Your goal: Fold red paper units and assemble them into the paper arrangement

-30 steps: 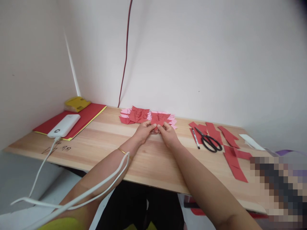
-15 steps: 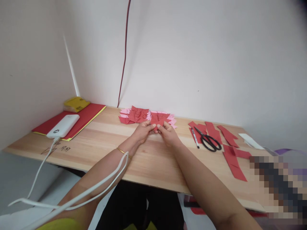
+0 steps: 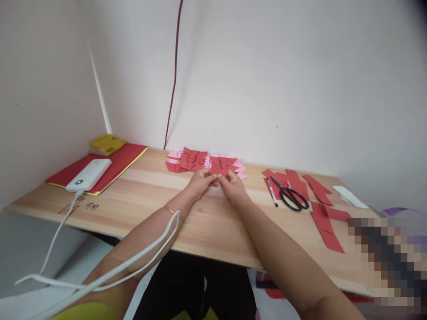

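My left hand and my right hand meet at the middle of the wooden table, fingers pinched together on a small red folded paper piece. Just behind them lies a spread of several folded red and pink paper pieces. A gold bangle sits on my left wrist.
Black scissors and a pen lie on red paper strips at the right. A white power bank with its cable rests on red and yellow sheets at the left, beside a yellow pack. Walls close the back and left.
Both hands stay in place; the fingers have worked slightly on the red piece between them.
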`<move>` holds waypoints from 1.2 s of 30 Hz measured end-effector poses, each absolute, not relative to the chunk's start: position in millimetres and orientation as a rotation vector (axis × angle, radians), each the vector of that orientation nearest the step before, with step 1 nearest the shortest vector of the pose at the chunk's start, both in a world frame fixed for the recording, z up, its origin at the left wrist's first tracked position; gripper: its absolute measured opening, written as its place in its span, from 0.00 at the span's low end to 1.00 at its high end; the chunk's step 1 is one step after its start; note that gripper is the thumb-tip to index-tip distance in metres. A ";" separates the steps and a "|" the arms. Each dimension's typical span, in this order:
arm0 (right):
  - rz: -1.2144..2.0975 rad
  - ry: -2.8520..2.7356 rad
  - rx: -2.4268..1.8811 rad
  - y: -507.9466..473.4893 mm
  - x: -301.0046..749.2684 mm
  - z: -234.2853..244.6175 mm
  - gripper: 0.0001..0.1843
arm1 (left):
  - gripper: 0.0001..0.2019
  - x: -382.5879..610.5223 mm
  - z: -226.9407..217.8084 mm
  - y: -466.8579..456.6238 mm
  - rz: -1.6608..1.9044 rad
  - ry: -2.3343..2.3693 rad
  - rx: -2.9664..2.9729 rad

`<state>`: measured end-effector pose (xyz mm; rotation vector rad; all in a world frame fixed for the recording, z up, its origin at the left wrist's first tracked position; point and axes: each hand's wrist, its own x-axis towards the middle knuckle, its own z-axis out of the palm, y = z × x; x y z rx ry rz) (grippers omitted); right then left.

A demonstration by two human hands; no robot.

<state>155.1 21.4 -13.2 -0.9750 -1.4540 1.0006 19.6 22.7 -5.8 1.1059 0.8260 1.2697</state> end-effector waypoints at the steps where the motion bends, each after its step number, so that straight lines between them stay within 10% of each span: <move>1: 1.010 -1.465 -0.954 22.2 155.9 -13.2 0.14 | 0.09 19.4 -5.2 22.3 1.272 0.828 1.125; 36: 1.074 -1.298 -0.976 22.9 153.2 -18.5 0.18 | 0.13 20.0 -7.7 21.2 1.222 0.930 1.322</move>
